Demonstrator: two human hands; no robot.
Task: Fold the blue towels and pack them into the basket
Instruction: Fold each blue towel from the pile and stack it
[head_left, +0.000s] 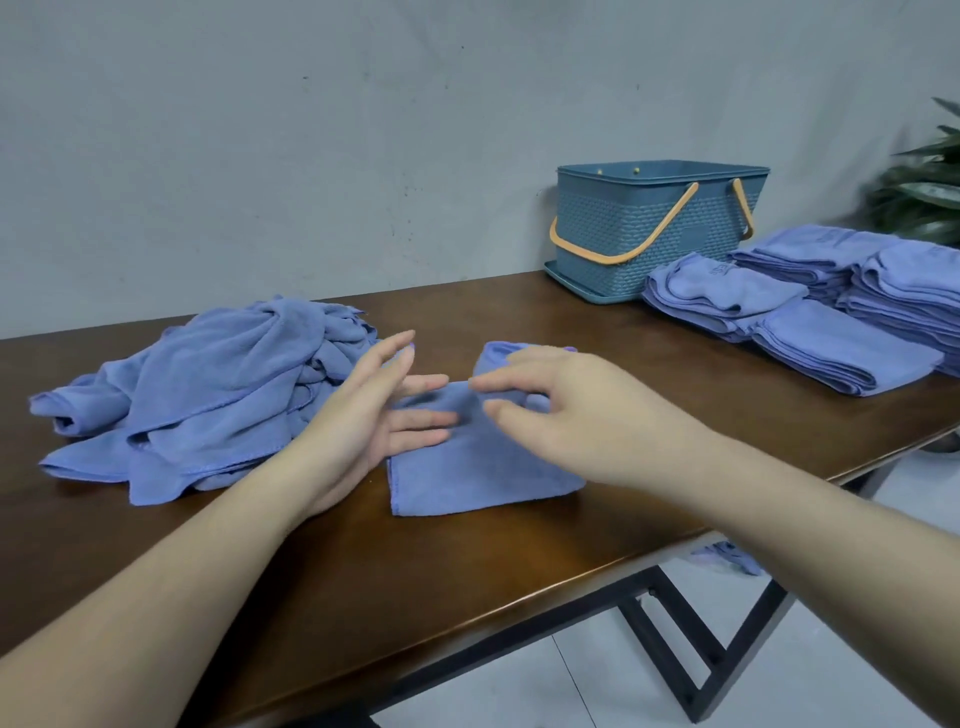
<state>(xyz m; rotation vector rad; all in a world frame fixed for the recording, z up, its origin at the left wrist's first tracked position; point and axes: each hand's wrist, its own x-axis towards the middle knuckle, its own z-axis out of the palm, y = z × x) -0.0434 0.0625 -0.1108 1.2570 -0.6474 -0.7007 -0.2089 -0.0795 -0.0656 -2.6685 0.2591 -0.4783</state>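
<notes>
A dark wooden counter (467, 561) spans the frame from left to right. A loose heap of unfolded blue towels (208, 395) fills its left-centre. Stacks of folded blue towels (841, 312) sit at the right edge. The teal basket (649, 228), orange handles down, stands at upper right by the wall, just behind those stacks. 1 folded towel (467, 462) lies flat at centre, near the counter's front edge. The left hand (363, 415) hovers over its left side, fingers straight and apart. The right hand (566, 410) is above its far right part, fingers loosely bent and apart, gripping nothing. A green plant (924, 182) shows at far right.
</notes>
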